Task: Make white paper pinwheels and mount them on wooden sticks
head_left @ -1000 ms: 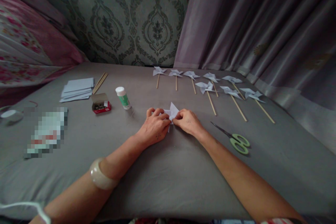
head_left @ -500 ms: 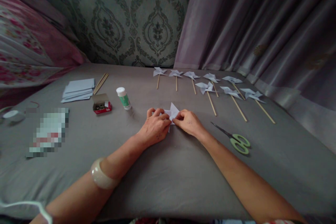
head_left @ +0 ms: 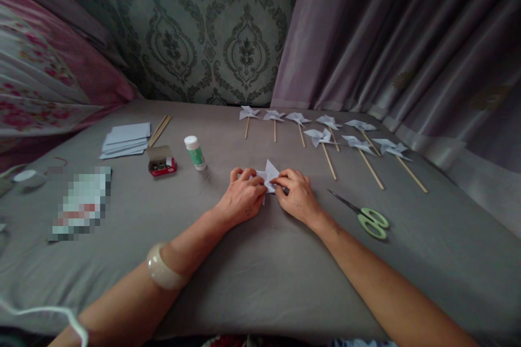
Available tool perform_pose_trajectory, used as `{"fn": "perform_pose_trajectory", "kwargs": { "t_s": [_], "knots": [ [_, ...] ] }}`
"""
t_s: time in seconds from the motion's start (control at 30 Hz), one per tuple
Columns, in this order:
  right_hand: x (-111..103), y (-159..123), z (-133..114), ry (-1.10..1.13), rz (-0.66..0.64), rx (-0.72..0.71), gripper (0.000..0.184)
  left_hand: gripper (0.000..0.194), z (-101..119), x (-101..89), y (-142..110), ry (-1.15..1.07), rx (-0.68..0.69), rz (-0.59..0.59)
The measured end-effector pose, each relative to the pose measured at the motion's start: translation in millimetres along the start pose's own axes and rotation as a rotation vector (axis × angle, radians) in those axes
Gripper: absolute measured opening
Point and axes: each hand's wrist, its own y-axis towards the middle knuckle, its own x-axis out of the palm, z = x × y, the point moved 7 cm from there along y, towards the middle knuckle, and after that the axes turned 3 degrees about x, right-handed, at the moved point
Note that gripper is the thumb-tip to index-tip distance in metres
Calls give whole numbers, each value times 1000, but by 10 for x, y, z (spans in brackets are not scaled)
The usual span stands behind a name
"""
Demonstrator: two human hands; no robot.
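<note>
A white paper pinwheel [head_left: 270, 172] lies on the grey cloth between my two hands, one pointed blade standing up at its far side. My left hand [head_left: 243, 194] is curled over its left part, pressing it down and hiding much of it. From the other side, my right hand [head_left: 299, 195] has its fingers bent, with the fingertips at the pinwheel's middle. A dark patch shows between the thumb and fingers there, too small to make out. To the right of my right hand are scissors [head_left: 368, 219] with green handles, blades pointing away to the left.
Several finished pinwheels on sticks [head_left: 319, 137] lie at the back right. At the left are a glue stick [head_left: 195, 153], a small red box [head_left: 163, 167] of metal bits, stacked paper [head_left: 126, 140], wooden sticks [head_left: 160, 130] and a blurred packet [head_left: 81, 203]. A white cable [head_left: 49, 309] crosses the near left.
My right hand's fingers have shifted slightly and stand a little more apart from the thumb. The left hand stays on the pinwheel. The whole view has moved a little.
</note>
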Motion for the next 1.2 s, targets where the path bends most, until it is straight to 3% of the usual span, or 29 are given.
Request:
{"fn": "perform_pose_trajectory", "kwargs": {
  "t_s": [0.43, 0.67, 0.8, 0.93, 1.2],
  "knots": [
    [30, -32, -132, -98, -63, -132, 28, 22, -23, 41, 6, -6, -37, -52],
    [53, -27, -305, -288, -162, -314, 28, 22, -33, 27, 5, -9, -36, -26],
    [73, 7, -343, -326, -203, -344, 29, 21, -63, -4, 4, -68, -75, 4],
    [70, 55, -245, -269, -235, -276, 32, 20, -193, -104, -2, -154, -214, 138],
    [134, 153, -58, -190, -301, 18, 37, 21, -544, -253, -116, -235, -641, 356]
  ]
}}
